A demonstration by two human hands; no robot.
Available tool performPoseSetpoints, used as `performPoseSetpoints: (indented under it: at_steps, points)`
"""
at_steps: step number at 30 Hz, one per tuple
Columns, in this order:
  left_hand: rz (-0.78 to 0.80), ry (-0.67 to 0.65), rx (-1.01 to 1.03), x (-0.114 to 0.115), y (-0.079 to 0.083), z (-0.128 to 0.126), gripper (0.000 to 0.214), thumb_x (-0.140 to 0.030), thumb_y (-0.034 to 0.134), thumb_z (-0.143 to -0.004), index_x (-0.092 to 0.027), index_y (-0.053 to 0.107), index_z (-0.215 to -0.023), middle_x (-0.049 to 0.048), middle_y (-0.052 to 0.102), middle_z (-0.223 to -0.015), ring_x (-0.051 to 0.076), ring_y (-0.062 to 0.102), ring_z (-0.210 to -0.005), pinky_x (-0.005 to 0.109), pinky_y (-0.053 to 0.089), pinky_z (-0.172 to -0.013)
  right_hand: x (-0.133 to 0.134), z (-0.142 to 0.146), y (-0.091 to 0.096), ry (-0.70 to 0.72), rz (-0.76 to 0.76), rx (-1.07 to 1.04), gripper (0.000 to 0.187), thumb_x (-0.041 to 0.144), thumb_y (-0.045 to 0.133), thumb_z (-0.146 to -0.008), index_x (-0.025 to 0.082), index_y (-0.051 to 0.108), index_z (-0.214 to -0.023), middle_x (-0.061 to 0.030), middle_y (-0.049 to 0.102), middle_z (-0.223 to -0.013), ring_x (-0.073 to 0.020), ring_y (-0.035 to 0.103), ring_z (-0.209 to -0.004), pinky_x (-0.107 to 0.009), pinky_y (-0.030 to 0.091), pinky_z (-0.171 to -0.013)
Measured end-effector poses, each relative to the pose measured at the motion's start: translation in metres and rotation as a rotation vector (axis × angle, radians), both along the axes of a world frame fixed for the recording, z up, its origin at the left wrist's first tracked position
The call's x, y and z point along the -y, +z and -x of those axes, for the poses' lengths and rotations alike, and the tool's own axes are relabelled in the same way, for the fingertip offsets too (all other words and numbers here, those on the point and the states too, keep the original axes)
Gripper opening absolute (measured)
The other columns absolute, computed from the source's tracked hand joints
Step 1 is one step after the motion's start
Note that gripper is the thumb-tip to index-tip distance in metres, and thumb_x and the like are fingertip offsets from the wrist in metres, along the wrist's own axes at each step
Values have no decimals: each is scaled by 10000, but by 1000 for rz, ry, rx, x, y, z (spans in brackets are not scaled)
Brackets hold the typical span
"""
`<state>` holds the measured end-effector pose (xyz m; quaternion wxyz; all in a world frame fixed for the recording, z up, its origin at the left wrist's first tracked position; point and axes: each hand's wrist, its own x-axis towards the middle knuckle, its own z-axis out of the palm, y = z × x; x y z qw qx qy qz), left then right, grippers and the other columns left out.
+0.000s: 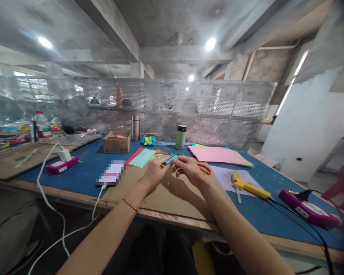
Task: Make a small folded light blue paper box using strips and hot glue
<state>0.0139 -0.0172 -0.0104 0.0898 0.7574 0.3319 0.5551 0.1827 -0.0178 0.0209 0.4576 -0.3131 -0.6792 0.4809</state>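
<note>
We are gripping blue paper (172, 159) at the clock's centre, fingers of left hand (155, 168) and right hand (190, 168) pinching opposite sides, likely for steadiness; cardboard (166, 193) is lying at six o'clock, probably shielding the tabletop (86, 161), scissors (206, 167) resting near three.

grey concrete ceiling (172, 23) — heavy beams (114, 28), bright lamps (210, 44), perforated metal screen (166, 95), blue-topped table (86, 158), pale wall (301, 114) at right

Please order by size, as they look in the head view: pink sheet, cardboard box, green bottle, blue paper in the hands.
Largest to smallest:
Pink sheet
Cardboard box
Green bottle
Blue paper, partly hidden by fingers
</note>
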Motion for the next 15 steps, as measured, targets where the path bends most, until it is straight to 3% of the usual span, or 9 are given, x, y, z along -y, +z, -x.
performPoseSetpoints:
  at_steps: [9,15]
  points:
    - [24,7,46,-7,-4,3,275,-194,593,-887,-189,707,-1137,75,729,-1067,185,659,-964,269,529,-784,-2,3,-4,-33,-147,98,306,469,670,-800,187,589,-885,15,620,-694,-138,634,-586,-239,523,-476]
    - [102,11,108,-10,-5,3,271,-188,596,-872,-176,706,-1119,75,720,-1034,162,659,-847,254,531,-731,-1,5,-3,-158,-242,151,215,405,583,-845,198,600,-900,9,630,-706,-142,648,-560,-235,517,-451]
